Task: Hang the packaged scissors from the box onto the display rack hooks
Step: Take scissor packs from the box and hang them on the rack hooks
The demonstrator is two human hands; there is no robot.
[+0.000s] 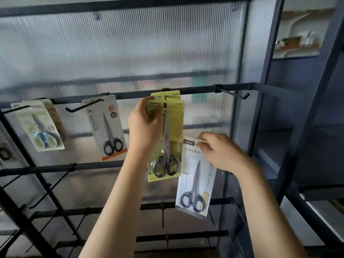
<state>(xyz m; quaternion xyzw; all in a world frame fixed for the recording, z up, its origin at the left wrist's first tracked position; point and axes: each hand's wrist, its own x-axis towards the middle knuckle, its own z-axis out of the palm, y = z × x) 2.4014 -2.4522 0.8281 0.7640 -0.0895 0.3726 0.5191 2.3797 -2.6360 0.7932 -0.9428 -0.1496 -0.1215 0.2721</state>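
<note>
My left hand [144,125] grips the left edge of a yellow-green scissors pack [166,146] with black handles, its hang hole at the middle hook under the upper rail [195,91]. Another yellow-green pack [170,94] hangs right behind it. My right hand [218,151] pinches the top of a white scissors pack [195,181], held below and right of the yellow one, off any hook. An empty hook [234,94] juts from the rail at the right.
A white-and-orange scissors pack [106,127] and a blue-handled pack [40,127] hang on hooks to the left. Lower rails [55,167] carry several bare hooks. A ribbed translucent panel backs the rack; dark shelving stands to the right.
</note>
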